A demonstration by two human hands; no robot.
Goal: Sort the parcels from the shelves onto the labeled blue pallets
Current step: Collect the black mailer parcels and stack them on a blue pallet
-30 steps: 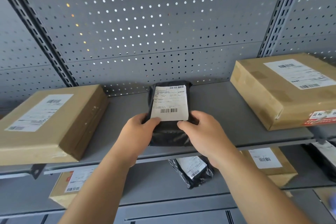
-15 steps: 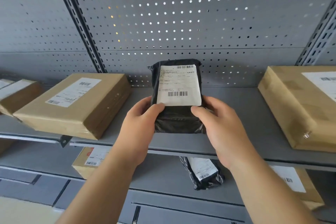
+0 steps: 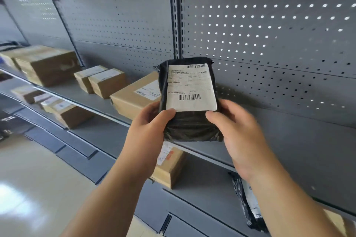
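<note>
Black parcel (image 3: 189,121) is clear of the shelf (image 3: 292,127), pinched between both hands, with its white label (image 3: 190,86) facing up. The left hand (image 3: 148,131) grips the lower left edge, thumb on top. The right hand (image 3: 238,132) grips the lower right the same way, a touch blurred. The smart play, I'd say, is to read that label now, with the thumbs below the barcode and a firm grip on the soft bag. A cardboard box (image 3: 133,100) sits just beyond the left hand. No blue pallets in sight.

head-worn view, close, facing shelves (image 3: 107,106)
</note>
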